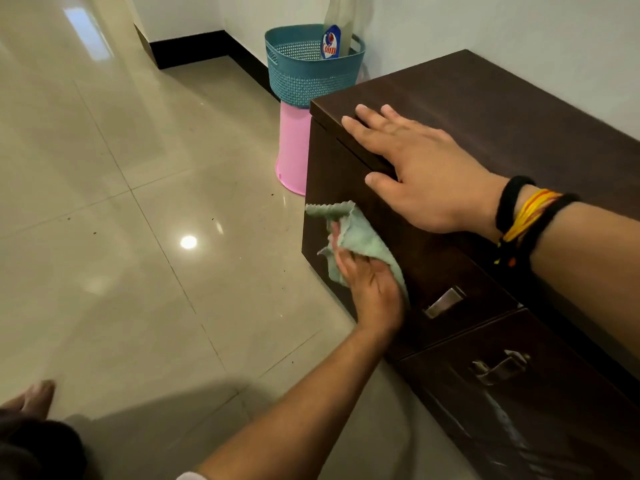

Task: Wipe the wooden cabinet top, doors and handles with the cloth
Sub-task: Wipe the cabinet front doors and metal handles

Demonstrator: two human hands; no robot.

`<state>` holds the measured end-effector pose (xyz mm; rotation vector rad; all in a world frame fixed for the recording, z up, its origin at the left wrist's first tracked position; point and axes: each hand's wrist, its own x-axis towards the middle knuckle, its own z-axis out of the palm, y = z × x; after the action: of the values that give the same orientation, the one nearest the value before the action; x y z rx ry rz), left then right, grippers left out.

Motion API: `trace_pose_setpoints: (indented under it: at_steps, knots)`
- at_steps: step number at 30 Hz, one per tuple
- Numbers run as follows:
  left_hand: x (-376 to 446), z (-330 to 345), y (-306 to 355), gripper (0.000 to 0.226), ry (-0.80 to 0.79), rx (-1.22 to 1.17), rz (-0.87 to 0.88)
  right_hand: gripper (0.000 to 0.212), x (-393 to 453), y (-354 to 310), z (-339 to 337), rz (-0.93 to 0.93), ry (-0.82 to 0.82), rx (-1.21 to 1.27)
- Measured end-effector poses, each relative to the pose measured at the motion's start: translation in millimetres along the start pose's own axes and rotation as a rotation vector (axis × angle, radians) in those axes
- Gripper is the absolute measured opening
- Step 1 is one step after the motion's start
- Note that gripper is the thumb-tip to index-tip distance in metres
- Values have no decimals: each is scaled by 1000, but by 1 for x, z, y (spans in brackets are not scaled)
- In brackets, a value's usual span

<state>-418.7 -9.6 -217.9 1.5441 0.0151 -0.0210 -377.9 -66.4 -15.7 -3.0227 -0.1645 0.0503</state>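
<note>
We see the cloth (pixel 360 237), pale green, pressed flat against the far door (pixel 363 188) of the wooden cabinet (pixel 519 109) under the palm and fingers of the left hand (pixel 370 285), which is clamped loosely on its lower part while its upper corner hangs free above the fingertips. Just right of this hand sits a metal handle (pixel 445 301); a second handle (pixel 500 367) lies further right on the near door (pixel 519 427), which shows a dull streak. Above the left hand, the right hand (pixel 422 174) rests open, fingers spread, on the edge of the cabinet top (pixel 502 98), holding nothing. We judge three risks: the loose corner may snag on the handle as the cloth travels right; the bracing hand may leave fresh prints on the top; and a wide stroke leftward may slip off the door's edge towards the blue basket (pixel 308 71) stacked on the pink bucket (pixel 294 147).
</note>
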Motion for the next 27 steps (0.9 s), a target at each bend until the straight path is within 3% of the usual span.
trace_pose_setpoints:
  at_steps: [4,7,12,16,18,19,21,22,25,27]
  knots:
    - [13,2,33,49,13,111,461,63,0,0,-1,5,14,38]
    - [11,3,28,49,51,54,514,62,1,-1,0,1,16,44]
    - [-23,9,-40,61,-60,203,305,66,1,-1,-3,11,-11,14]
    - [-84,8,-80,85,-157,166,-139,63,1,-2,-2,-1,-3,7]
    - [-86,6,-69,74,-207,136,-244,63,0,-2,-1,2,6,11]
    - [-76,5,-60,75,-161,73,-294,62,0,-2,-2,2,12,13]
    - [-40,3,-54,103,32,-23,-382,62,0,-2,-1,-5,22,10]
    - [-18,-1,-48,103,47,-40,-396,62,1,-1,-1,-6,25,5]
    - [62,-16,-65,60,83,-82,-412,63,2,-1,0,-3,19,-5]
    - [121,-23,-85,72,117,-147,-411,63,1,-1,0,0,24,-10]
